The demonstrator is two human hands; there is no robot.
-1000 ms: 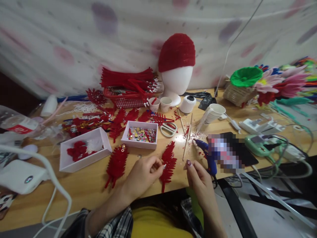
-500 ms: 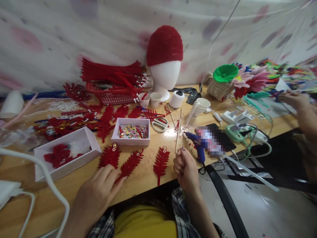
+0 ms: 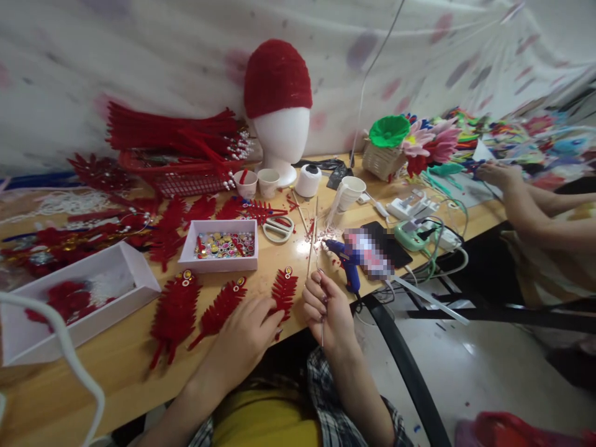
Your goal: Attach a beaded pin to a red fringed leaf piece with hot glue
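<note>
My left hand (image 3: 251,329) reaches the rightmost red feather-shaped piece (image 3: 284,289), its thumb and finger closed at the lower stem. Two round gems sit at that piece's tip. To its left lie a similar narrow red piece (image 3: 223,305) and a wider one (image 3: 174,310), both gem-tipped. My right hand (image 3: 329,308) is closed around a thin wire-like stick (image 3: 322,336), which shows above and below the fist. Just beyond it, a blue glue gun (image 3: 345,257) rests on the table. A white box of gems (image 3: 218,264) stands ahead of my left hand.
Scissors (image 3: 278,231), paper cups (image 3: 351,191), a thread spool (image 3: 308,181) and a foam head (image 3: 284,133) with a red cap stand behind. Left are a white box (image 3: 93,329) and a white cable (image 3: 77,366). Right are a power strip (image 3: 412,207) and another person's arm (image 3: 535,205).
My left hand has moved right, from the wide red piece to the rightmost one. The camera view has swung right. My right hand stays closed, now with the thin stick visible below it.
</note>
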